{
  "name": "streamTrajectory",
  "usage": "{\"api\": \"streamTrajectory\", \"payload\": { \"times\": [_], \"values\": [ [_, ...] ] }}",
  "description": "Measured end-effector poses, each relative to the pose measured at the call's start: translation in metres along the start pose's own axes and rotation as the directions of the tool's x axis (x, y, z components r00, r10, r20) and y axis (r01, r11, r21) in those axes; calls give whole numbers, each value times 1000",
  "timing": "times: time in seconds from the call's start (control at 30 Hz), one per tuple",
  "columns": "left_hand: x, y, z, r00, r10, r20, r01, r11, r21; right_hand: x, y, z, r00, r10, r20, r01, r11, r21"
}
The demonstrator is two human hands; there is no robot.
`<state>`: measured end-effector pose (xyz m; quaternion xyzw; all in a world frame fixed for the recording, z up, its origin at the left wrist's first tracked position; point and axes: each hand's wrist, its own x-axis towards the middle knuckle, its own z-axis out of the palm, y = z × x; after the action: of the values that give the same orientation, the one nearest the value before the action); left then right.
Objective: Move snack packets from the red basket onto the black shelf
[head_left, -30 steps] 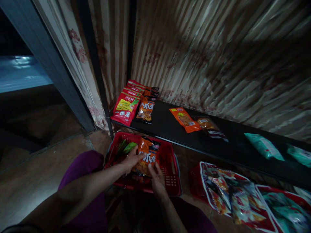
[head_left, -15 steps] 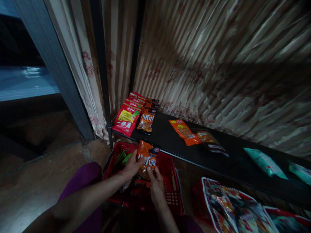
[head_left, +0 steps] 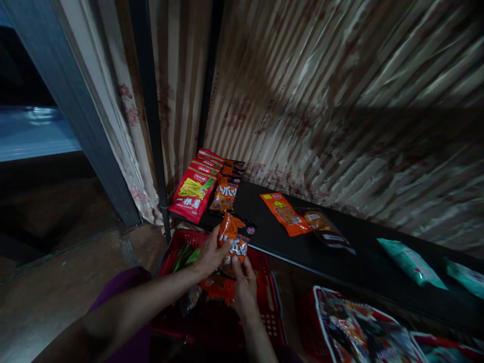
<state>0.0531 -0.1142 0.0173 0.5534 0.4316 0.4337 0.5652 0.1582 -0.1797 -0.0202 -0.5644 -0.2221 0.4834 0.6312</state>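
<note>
Both of my hands grip an orange and black snack packet (head_left: 237, 241) above a red plastic basket (head_left: 270, 307). My left hand (head_left: 210, 254) holds its left edge, thumb up along the side. My right hand (head_left: 244, 282) pinches its lower edge from below. The packet stands upright, close to the front edge of a black shelf (head_left: 340, 257). Inside the basket lie more packets, some green (head_left: 187, 256) and some orange (head_left: 219, 288).
On the shelf's left end stand red packets (head_left: 192, 191) and matching orange-black packets (head_left: 226, 190). An orange packet (head_left: 285, 214), a dark clear one (head_left: 324, 227) and teal ones (head_left: 410, 262) lie further right. A second red basket (head_left: 359, 327) of snacks sits at lower right. Striped curtain behind.
My hands have lifted the orange-black packet up out of the basket toward the shelf edge. The camera view has shifted slightly.
</note>
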Motion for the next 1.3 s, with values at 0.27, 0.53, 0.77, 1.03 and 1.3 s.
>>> {"api": "streamTrajectory", "payload": {
  "times": [0.27, 0.53, 0.77, 1.03, 1.3],
  "values": [
    [5, 0, -8, 999, 44, 8, -44, 999, -16, 5, -6, 6, 997, -79, 14, 80, 994, -68],
    [13, 0, -15, 995, 97, 30, -98, 994, 50, 15, -9, 14, 998, -65, 27, 66, 997, -36],
    [26, 1, -20, 981, 190, 22, -191, 971, 146, 27, -21, 30, 995, -102, 18, 103, 994, -47],
    [49, 3, -32, 938, 347, -10, -328, 893, 309, 58, -37, 52, 976, -203, 81, 209, 975, -73],
    [70, -10, -38, 890, 456, -29, -398, 805, 440, 89, -29, 62, 943, -325, 70, 332, 913, -236]
  ]
}}
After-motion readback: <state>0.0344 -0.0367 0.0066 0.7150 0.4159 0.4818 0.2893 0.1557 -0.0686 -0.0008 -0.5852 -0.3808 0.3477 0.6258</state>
